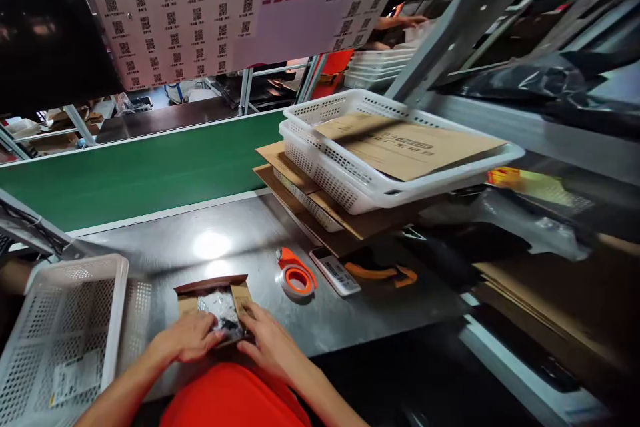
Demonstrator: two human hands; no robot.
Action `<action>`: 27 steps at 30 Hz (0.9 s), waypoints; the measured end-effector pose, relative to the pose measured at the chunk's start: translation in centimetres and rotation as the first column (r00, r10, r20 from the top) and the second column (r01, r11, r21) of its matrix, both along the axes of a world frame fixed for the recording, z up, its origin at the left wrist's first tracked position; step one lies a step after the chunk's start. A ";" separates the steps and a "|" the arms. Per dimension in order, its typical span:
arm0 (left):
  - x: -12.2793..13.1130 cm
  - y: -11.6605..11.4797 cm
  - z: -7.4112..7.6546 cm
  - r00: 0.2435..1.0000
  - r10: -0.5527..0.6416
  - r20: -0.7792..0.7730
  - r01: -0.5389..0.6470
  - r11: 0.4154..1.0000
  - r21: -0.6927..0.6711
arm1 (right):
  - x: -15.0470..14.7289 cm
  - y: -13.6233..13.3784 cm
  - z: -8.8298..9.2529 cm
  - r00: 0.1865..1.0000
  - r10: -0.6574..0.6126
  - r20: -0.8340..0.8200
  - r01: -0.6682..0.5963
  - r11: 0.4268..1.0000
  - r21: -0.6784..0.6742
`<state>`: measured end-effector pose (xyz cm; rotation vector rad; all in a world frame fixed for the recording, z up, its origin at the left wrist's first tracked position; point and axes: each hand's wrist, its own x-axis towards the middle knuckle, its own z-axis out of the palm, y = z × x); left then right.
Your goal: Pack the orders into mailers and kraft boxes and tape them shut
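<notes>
A small open cardboard box (188,303) lies on the metal table in front of me, its flaps raised. Inside it sits a clear plastic bag (220,304) with something dark near its lower edge; what it holds is hard to make out. My left hand (189,337) is closed at the box's near left side, its fingers curled onto the bag. On the right side, my right hand (267,340) grips the box wall, fingers on the flap and thumb lower down. Beyond the box lie an orange tape dispenser (297,278) and a white phone-like device with a label (336,271).
At left stands a white perforated basket (120,307) with a labelled packet (77,377) in it. Stacked white baskets (340,197) with cardboard sheets (400,140) rise at the back right. An orange-yellow strap-like tool (375,272) lies beside them. A QR-code board (290,27) hangs above.
</notes>
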<state>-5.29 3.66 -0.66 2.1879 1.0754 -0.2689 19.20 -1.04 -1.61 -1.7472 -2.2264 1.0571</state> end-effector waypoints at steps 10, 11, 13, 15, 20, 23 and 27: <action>4.4 2.4 -3.2 0.932 0.177 -0.316 -0.160 0.984 0.080 | -0.2 0.1 0.9 0.999 0.039 0.038 -0.037 0.997 -0.066; 5.1 2.5 -3.3 0.928 0.178 -0.327 -0.160 0.984 0.083 | -0.4 0.2 0.9 0.998 0.042 0.055 -0.038 0.997 -0.069; 6.3 2.5 -3.3 0.919 0.180 -0.351 -0.159 0.983 0.088 | -0.7 0.2 0.8 0.995 0.043 0.093 -0.037 0.997 -0.069; 6.7 2.3 -3.0 0.915 0.184 -0.358 -0.162 0.983 0.091 | -0.9 0.1 0.5 0.991 0.042 0.128 -0.034 0.997 -0.062; 3.3 1.2 -0.7 0.965 0.198 -0.170 -0.186 0.979 0.083 | -0.6 -0.1 0.3 0.983 0.053 0.176 -0.052 0.999 -0.006; -0.2 0.1 0.7 0.983 0.147 0.113 -0.147 0.989 -0.006 | -0.1 -0.1 0.2 0.982 0.085 0.168 -0.094 0.994 0.050; -2.0 -2.4 -0.2 0.972 0.000 0.237 -0.003 1.000 0.011 | 0.1 0.7 -0.2 0.977 0.183 0.108 -0.190 0.980 0.052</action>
